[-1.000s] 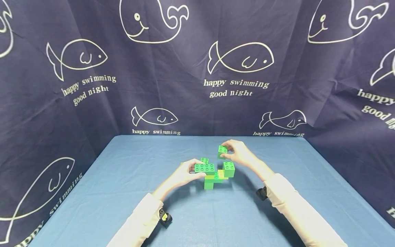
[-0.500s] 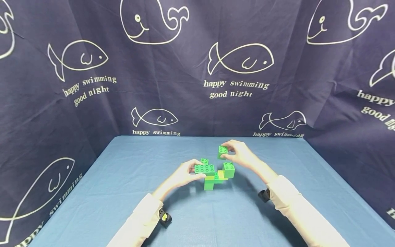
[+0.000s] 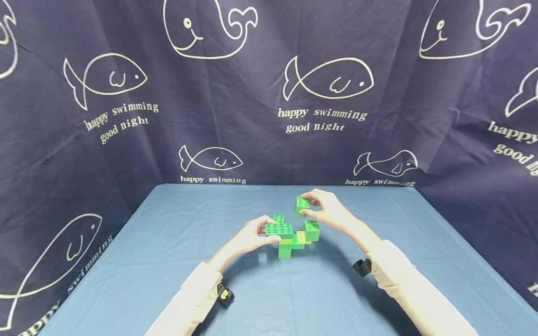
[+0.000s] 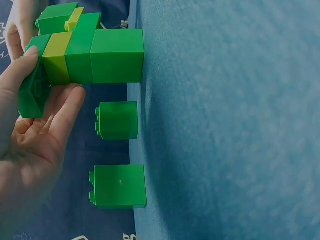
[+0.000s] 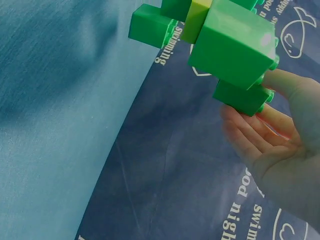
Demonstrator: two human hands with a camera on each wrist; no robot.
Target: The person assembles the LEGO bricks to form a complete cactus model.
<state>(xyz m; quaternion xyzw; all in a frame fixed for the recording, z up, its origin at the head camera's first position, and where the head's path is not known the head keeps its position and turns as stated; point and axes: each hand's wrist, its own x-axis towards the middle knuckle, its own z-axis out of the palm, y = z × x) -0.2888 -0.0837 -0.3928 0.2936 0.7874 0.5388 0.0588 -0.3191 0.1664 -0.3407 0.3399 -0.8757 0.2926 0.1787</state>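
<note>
My left hand (image 3: 252,235) grips a long green toy building brick (image 3: 278,229), thumb at its front, fingers behind. That brick tops a joined model with yellow pieces (image 3: 300,237), a green brick (image 3: 284,252) low at the front and a square green brick (image 3: 312,230) at the right end. In the left wrist view, the model's lowest brick (image 4: 117,55) reaches close to the tabletop. Behind the model, my right hand (image 3: 328,210) pinches a small square green brick (image 3: 300,206) between thumb and fingers. The right wrist view shows this brick (image 5: 242,97) partly overlapped by the model.
Two loose green bricks, a nearer one (image 4: 120,186) and a farther one (image 4: 117,120), sit on the blue cloth in the left wrist view. A dark patterned curtain (image 3: 269,135) encloses the table (image 3: 277,298) at the back and sides.
My right hand has shifted very slightly to the left with its brick, and the right wrist has turned a little. The left hand and the model stay put.
</note>
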